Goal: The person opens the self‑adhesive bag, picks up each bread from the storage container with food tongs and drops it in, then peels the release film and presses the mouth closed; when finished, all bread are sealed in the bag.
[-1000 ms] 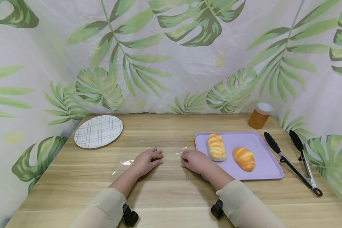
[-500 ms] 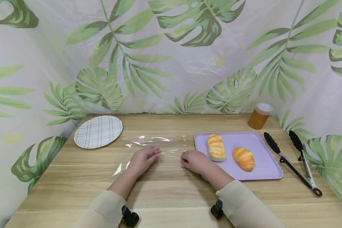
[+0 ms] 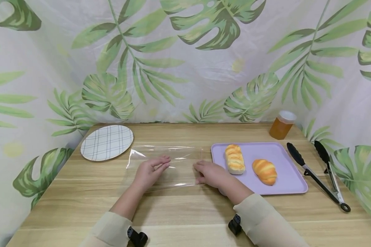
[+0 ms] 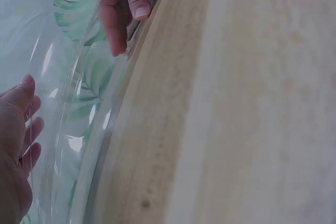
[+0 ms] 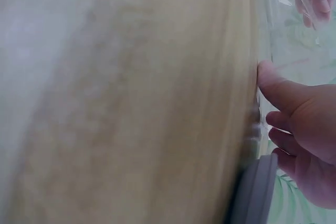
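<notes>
A clear plastic bag (image 3: 182,163) lies flat in the middle of the wooden table, its near layer lifted and catching light. My left hand (image 3: 148,173) pinches the film between thumb and fingers, raising it at the left part. In the left wrist view the film passes across the left hand's fingers (image 4: 32,129). At the bag's right edge, my right hand (image 3: 213,174) rests with thumb and index finger apart, holding that side down. The right wrist view shows its thumb (image 5: 283,90) extended at the film, the other fingers loosely bent.
Beside the right hand stands a purple tray (image 3: 284,187) bearing a bread loaf (image 3: 234,159) and a croissant-shaped roll (image 3: 265,172). Black-tipped tongs (image 3: 323,185) lie right of it. An amber-filled jar (image 3: 281,126) stands behind; a checked plate (image 3: 107,142) sits back left.
My left hand has drawn back slightly leftward, lifting the bag's film, which now bulges and shows more glints. The right hand has stayed nearly in place, its thumb and index finger now spread.
</notes>
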The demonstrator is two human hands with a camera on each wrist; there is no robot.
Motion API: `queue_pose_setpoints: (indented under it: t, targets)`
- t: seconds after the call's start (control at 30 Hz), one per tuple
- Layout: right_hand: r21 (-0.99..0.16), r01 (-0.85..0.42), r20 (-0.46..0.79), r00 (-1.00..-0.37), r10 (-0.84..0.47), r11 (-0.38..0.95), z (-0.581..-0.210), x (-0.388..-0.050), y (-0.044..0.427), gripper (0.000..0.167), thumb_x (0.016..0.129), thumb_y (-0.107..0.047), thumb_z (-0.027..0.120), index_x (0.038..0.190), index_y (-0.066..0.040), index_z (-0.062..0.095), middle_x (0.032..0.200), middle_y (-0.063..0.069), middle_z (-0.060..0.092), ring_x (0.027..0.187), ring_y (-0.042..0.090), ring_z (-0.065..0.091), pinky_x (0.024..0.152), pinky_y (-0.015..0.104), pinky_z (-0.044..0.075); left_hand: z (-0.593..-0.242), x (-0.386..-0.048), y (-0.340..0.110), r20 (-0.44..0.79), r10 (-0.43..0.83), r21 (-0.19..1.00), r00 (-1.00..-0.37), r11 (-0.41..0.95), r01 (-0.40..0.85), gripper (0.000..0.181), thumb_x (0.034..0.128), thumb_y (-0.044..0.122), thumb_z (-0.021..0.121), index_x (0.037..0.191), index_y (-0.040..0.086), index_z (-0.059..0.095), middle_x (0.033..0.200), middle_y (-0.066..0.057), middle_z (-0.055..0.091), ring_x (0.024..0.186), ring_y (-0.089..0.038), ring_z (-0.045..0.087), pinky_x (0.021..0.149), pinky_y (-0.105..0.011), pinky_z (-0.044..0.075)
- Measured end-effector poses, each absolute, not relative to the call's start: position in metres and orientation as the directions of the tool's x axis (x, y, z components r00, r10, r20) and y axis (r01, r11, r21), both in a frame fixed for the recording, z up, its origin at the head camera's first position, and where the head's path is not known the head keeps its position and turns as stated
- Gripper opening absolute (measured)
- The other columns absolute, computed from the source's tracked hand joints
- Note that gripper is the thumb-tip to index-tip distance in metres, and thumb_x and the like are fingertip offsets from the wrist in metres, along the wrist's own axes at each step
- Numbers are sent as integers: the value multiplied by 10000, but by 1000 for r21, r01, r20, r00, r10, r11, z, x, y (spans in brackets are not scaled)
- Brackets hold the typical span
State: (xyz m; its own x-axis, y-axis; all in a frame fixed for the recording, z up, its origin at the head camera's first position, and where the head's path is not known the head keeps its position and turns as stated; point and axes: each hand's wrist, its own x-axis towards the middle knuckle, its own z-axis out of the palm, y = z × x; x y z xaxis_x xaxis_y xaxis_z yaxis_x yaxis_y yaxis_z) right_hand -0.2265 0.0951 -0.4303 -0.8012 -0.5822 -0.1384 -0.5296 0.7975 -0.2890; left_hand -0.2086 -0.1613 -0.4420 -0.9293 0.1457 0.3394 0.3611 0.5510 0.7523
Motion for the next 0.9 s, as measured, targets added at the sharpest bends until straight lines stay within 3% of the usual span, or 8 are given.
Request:
queue_pose_setpoints:
  t: [0.2, 0.5, 0.9]
  targets:
    - [-286, -532, -203, -779, -593, 797, -428, -227, 92, 644, 913, -336, 672, 1449, -52, 454, 1517, 154, 439, 1404, 320, 424, 1164, 442, 372, -442, -207, -165, 371, 124, 757, -920, 534, 377, 204, 882, 131, 721, 1070, 57, 748, 1193, -97, 702, 1157, -299, 655, 1044, -449, 487]
    - [-322, -491, -217, -794, -568, 809, -428, -228, 93, 660, 911, -360, 670, 1455, -58, 448, 1532, 146, 420, 1423, 315, 397, 1177, 440, 354, -439, -205, -165, 471, 94, 737, -877, 504, 450, 155, 870, 93, 728, 1012, 44, 763, 1125, -96, 732, 1101, -294, 682, 996, -379, 523]
    - [-445, -443, -59, -853, -519, 779, -414, -220, 110, 632, 911, -344, 685, 1447, -90, 471, 1488, 113, 489, 1385, 314, 450, 1165, 471, 368, -444, -202, -165, 444, 81, 747, -892, 516, 419, 182, 876, 112, 729, 1051, 79, 762, 1154, -108, 720, 1122, -297, 672, 1005, -444, 514]
